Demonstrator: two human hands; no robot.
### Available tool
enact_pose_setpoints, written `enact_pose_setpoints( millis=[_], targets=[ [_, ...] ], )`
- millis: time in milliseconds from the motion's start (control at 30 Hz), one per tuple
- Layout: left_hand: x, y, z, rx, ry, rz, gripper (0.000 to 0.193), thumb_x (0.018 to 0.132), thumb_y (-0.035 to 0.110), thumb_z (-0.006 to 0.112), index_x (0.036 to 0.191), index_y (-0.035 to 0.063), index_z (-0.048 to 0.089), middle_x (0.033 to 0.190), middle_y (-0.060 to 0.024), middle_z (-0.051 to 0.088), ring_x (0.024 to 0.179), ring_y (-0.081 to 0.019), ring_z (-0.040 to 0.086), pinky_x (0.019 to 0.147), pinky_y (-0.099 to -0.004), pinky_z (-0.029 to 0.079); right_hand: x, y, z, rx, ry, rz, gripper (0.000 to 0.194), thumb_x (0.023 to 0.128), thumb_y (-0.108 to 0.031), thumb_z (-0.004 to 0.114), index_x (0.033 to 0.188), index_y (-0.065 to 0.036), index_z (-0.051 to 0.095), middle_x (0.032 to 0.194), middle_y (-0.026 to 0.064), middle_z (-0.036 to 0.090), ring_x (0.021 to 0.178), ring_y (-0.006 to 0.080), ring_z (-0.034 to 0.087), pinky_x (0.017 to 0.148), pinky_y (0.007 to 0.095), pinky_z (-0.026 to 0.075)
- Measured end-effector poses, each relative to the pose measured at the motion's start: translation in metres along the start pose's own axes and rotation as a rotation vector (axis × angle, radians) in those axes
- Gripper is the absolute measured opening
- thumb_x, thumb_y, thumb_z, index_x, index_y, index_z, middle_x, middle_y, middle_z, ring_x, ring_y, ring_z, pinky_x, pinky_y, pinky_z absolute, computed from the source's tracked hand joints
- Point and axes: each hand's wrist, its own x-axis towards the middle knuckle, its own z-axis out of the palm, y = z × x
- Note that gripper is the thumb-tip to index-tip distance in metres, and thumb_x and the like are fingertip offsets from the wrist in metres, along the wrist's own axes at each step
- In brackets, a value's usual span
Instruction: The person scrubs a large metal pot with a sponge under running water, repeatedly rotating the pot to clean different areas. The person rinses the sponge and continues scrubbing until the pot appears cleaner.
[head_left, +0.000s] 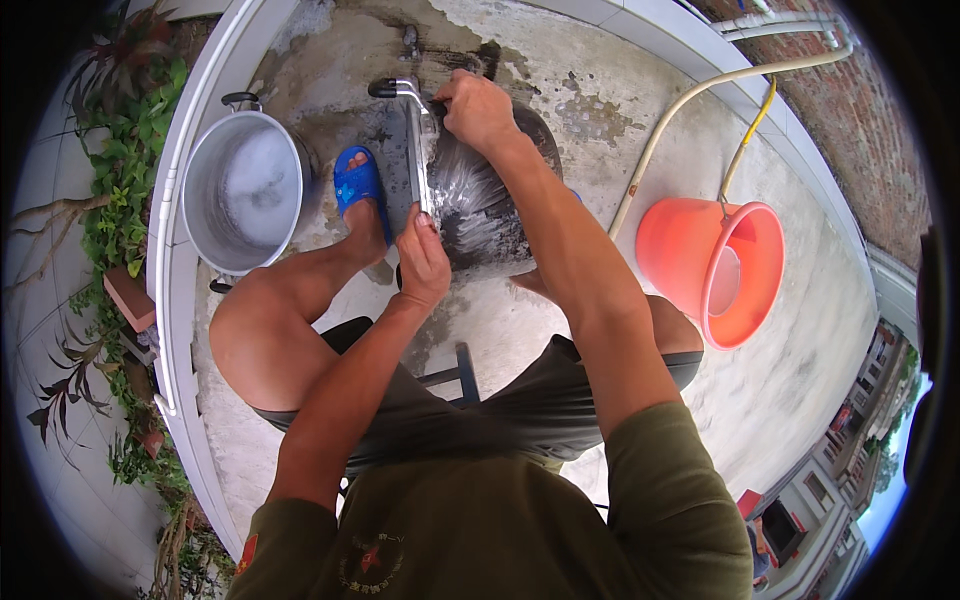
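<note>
In front of me a metal pot (476, 206) lies on its side, its outer wall blackened with soot and streaked with bright scraped metal. My left hand (426, 259) grips the near end of its rim, thumb on top. A black-tipped side handle (384, 88) juts out at the pot's far end. My right hand (478, 109) presses with bent fingers on the far part of the sooty wall, close to that handle. Whatever its fingers may hold is hidden from this angle.
To the left stands a large aluminium pot (262, 195) of foamy water. An orange bucket (675, 240) lies tipped on the right, near a hose (660, 127). My blue slipper (358, 184) rests on the wet concrete floor (600, 112). Below me is a dark stool frame (466, 375).
</note>
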Motion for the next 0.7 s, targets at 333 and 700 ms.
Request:
enact_pose_setpoints(
  millis=[333, 700],
  targets=[
    [-0.006, 0.003, -0.003, 0.009, 0.052, -0.029, 0.037, 0.114, 0.024, 0.037, 0.109, -0.0068, 0.058, 0.073, -0.0182, 0.054, 0.064, -0.0346, 0.053, 0.063, -0.0464, 0.041, -0.055, 0.025, -0.056, -0.072, 0.123, 0.262, 0.029, 0.079, -0.003, 0.07, 0.101, -0.015, 0.085, 0.1, 0.0131, 0.071, 0.096, 0.0349, 0.073, 0.083, 0.0461, 0.06],
    [-0.014, -0.011, -0.003, 0.067, 0.086, 0.021, 0.04, 0.113, 0.022, 0.039, 0.121, -0.0119, 0.058, 0.075, -0.019, 0.057, 0.065, -0.0324, 0.054, 0.062, -0.0447, 0.042, -0.099, 0.009, -0.06, -0.085, 0.299, 0.267, 0.026, 0.08, 0.0, 0.068, 0.101, -0.008, 0.083, 0.099, 0.0145, 0.069, 0.085, 0.0377, 0.073, 0.075, 0.0471, 0.06]
  ],
)
